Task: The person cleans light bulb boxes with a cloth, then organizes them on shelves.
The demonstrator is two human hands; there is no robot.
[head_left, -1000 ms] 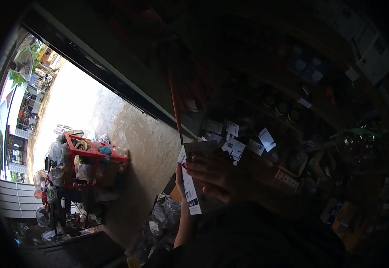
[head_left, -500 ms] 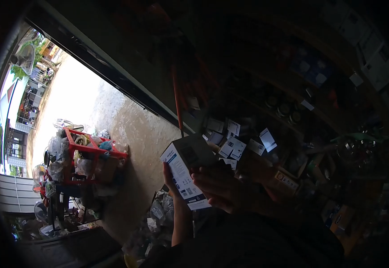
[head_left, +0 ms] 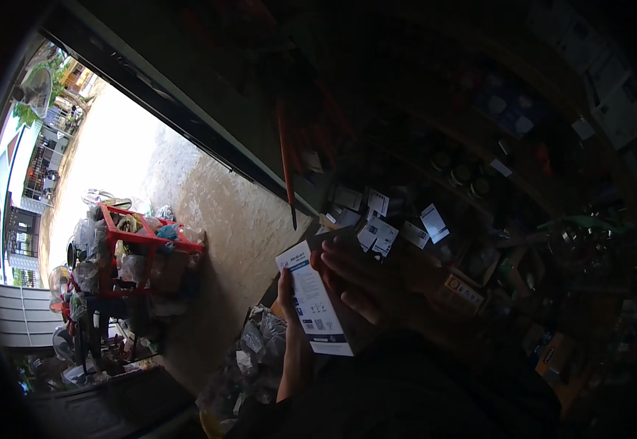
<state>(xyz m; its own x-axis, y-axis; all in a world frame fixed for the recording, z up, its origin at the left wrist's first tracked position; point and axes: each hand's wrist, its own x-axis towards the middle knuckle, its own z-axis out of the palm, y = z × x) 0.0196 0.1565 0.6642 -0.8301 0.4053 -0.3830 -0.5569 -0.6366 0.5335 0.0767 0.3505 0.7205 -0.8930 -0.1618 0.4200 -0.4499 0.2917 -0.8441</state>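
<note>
A carton (head_left: 315, 311) with a white printed side, blue bands and small codes is held tilted in front of my body. My left hand (head_left: 293, 333) grips its left edge, the thumb lying on the printed side and the other fingers hidden behind. My right hand (head_left: 358, 285) lies in shadow against the carton's darker side, its fingers stretched out and slightly spread. Whether the right palm presses on the carton is too dark to tell.
Small white boxes (head_left: 378, 235) lie beyond the carton. A red frame (head_left: 139, 238) full of bags and scraps stands on the left, near the bright doorway. Plastic bags (head_left: 263, 336) are heaped below my left hand. Dark shelves with jars (head_left: 463, 174) run along the right.
The carton has turned, so its printed side faces me more and its dark top shows less. My right hand has shifted up along it, with the fingers more spread.
</note>
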